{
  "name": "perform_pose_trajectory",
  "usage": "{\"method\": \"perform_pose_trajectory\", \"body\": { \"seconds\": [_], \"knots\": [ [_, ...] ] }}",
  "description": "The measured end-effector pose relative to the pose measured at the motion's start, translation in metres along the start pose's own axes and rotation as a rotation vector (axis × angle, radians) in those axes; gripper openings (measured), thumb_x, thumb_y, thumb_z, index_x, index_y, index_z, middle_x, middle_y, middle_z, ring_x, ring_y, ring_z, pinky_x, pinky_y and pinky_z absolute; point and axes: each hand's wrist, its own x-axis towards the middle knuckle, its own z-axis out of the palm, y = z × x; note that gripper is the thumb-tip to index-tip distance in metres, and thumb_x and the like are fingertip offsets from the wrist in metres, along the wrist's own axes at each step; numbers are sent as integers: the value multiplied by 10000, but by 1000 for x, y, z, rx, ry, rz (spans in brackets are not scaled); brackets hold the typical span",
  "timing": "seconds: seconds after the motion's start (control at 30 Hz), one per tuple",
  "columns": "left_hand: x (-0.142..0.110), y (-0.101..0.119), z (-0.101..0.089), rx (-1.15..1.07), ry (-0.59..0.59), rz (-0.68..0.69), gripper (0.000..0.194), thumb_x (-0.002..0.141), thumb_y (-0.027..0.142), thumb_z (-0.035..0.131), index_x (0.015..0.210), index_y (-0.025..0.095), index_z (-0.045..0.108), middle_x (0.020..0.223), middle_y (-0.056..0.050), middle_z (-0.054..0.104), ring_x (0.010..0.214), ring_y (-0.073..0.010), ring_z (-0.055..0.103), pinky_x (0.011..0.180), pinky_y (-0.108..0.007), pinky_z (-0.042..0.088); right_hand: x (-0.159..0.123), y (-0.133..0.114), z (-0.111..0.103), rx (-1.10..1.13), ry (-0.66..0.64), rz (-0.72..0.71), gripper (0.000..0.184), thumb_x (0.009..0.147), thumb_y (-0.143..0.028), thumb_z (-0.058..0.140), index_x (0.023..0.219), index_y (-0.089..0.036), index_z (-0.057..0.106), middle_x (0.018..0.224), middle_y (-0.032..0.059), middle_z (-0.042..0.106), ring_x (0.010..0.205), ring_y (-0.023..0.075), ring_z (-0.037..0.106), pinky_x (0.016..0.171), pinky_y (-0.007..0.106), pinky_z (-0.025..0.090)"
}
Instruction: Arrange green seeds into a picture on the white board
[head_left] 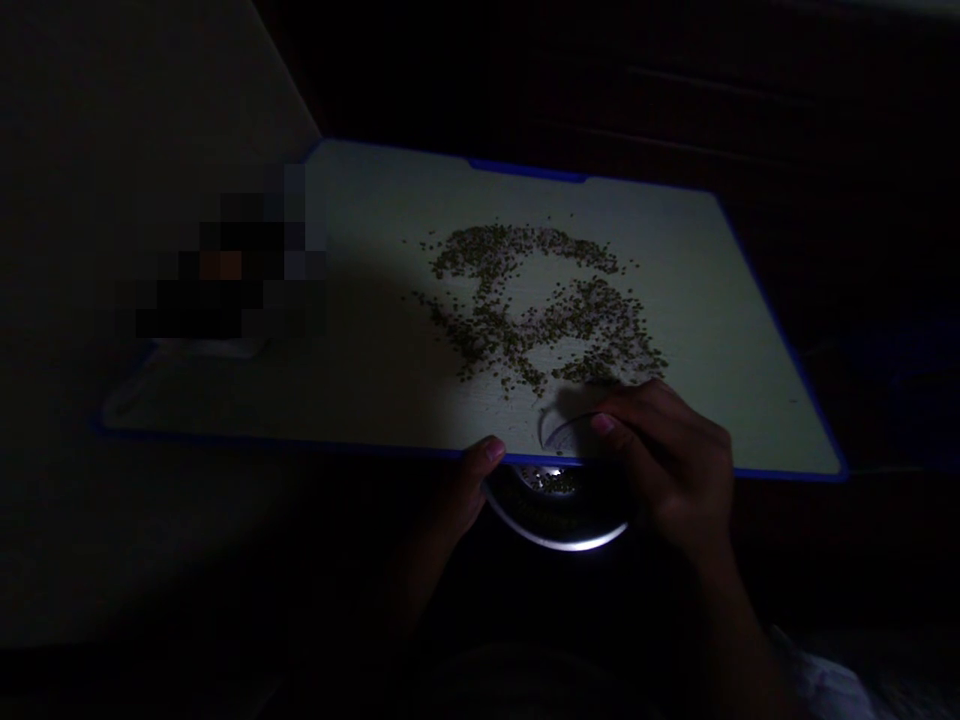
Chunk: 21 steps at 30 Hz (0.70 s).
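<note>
Seeds [592, 320]: small, roundish, dull green-brown, strewn in loose patches on pale blue-edged board [750, 390], just beyond right fingers [643, 404]. Right fingers: pinching thin, clear, curved piece [556, 434]. Left fingers [489, 451]: gripping board's near edge.

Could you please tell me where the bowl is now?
In the head view, the bowl is slightly right of centre, below the near edge of the blue-edged board, between the left hand and the right hand.
</note>
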Motion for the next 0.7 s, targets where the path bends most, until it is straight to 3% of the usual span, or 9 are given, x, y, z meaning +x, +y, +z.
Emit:
{"method": "perform_pose_trajectory", "body": {
  "seconds": [0.1, 0.27, 0.37, 0.53, 0.7],
  "knots": [
    [13, 3, 3, 2, 109, 113, 592, 879, 436, 790, 1414, 201, 694, 1369, -99, 782, 1468, -374, 569, 1284, -495, 386, 1, -1, -1, 12, -15, 26, 120, 980, -203, 684, 970, -248, 795, 850, 11, 758, 794, 181, 669, 715, 355, 526],
    [28, 8, 1, 71, 2, 165, 351, 798, 452, 841, 993, 161, 826, 1126, -136, 854, 1360, -404, 659, 1214, -486, 458, 1, -1, -2, 25, -39, 39, 141, 996, -223, 662, 966, -237, 799, 857, 23, 761, 798, 185, 674, 706, 353, 521],
    [32, 8, -2, 123, -55, 110, 403, 733, 556, 863, 793, 161, 813, 936, -148, 858, 1167, -433, 754, 1096, -514, 553, 0, 1, -1, 51, -40, 68, 145, 1004, -237, 657, 979, -244, 800, 877, 25, 765, 818, 189, 673, 731, 362, 523],
    [33, 10, 0, 131, -42, 128, 419, 677, 551, 898, 787, 156, 815, 855, -117, 850, 1019, -410, 789, 1040, -518, 575, -1, 3, 0, 82, -43, 83, 150, 1004, -249, 660, 942, -239, 797, 857, 22, 754, 815, 192, 665, 729, 361, 511],
    [32, 11, 2, 121, -39, 141, 471, 697, 548, 890, 928, 139, 843, 961, -114, 863, 1130, -405, 763, 1138, -514, 506, -1, 4, 0, 113, -41, 92, 145, 1002, -268, 673, 931, -241, 797, 850, 24, 749, 810, 194, 664, 722, 351, 504]
  ]
}}
